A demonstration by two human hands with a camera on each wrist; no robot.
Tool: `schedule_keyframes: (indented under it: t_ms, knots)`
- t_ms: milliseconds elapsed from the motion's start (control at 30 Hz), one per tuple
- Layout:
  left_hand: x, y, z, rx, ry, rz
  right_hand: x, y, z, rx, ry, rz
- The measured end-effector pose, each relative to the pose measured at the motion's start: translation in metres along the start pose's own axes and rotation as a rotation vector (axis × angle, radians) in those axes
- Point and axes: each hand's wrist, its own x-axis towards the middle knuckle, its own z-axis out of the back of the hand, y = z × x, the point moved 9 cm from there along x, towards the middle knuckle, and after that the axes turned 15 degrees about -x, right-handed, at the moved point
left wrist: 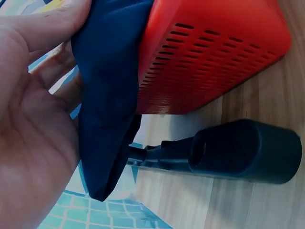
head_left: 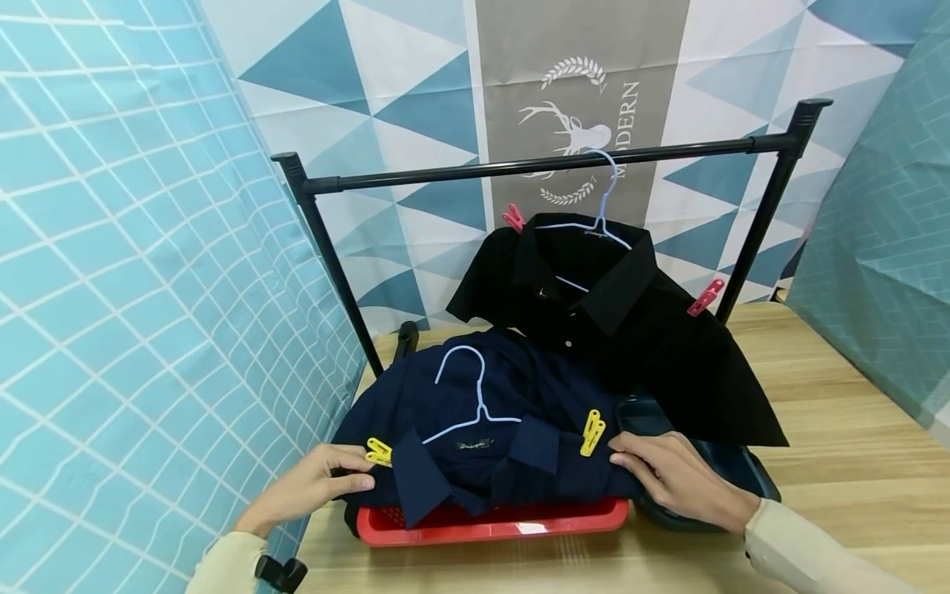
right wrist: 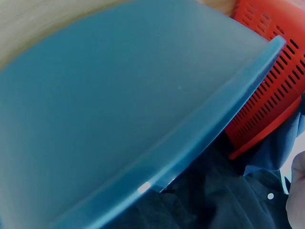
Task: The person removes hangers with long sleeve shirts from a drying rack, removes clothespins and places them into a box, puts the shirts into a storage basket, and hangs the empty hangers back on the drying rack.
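Note:
A navy collared shirt (head_left: 438, 412) lies over a red basket (head_left: 493, 530), with a pale blue hanger (head_left: 482, 410) inside its collar, hook upward. Yellow clothespins clip its shoulders, one on the left (head_left: 379, 452) and one on the right (head_left: 592, 433). My left hand (head_left: 315, 488) pinches the shirt's left side beside its clothespin, thumb in front. At the opposite side, my right hand (head_left: 671, 472) grips the cloth between thumb and fingers. In the left wrist view, the navy cloth (left wrist: 107, 81) hangs beside the basket wall. Only a bit of the right hand (right wrist: 296, 191) shows in its wrist view.
A black clothes rack (head_left: 460, 172) stands behind. From its bar hangs a black shirt (head_left: 653, 355) on a hanger, with pink clothespins on the left (head_left: 513, 218) and right (head_left: 706, 298). A dark teal bin (head_left: 750, 487) sits right of the basket on the wooden table (head_left: 839, 429).

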Motion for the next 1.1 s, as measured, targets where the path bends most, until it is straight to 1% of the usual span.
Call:
schedule_keyframes:
  t_ms: [100,200,333,433,500,600,767,967,1100]
  knots:
    - [0.001,0.002,0.001,0.005,-0.01,0.022,0.002,-0.002,-0.002,0.006,0.039,-0.013]
    - [0.0,0.002,0.002,0.02,-0.025,0.037,0.004,-0.006,-0.003,0.01,0.094,-0.048]
    - [0.0,0.001,0.001,0.017,-0.034,0.039,0.01,-0.015,0.002,-0.006,0.174,-0.137]
    - [0.0,-0.001,0.0,0.006,-0.038,0.033,0.016,-0.021,0.008,-0.016,0.194,-0.218]
    - [0.001,-0.001,0.0,0.001,-0.04,0.027,0.019,-0.023,0.012,-0.015,0.188,-0.252]
    - [0.001,-0.002,-0.002,-0.005,-0.038,0.017,0.023,-0.021,0.013,-0.002,0.174,-0.27]
    - [0.001,-0.003,-0.002,-0.014,-0.04,0.013,0.031,-0.015,0.013,0.059,0.147,-0.254]
    - [0.001,-0.002,-0.002,-0.016,-0.037,0.019,0.037,-0.012,0.018,0.155,0.085,-0.213]
    - [0.0,-0.002,-0.002,-0.016,-0.037,0.029,0.038,-0.012,0.018,0.183,0.083,-0.217]
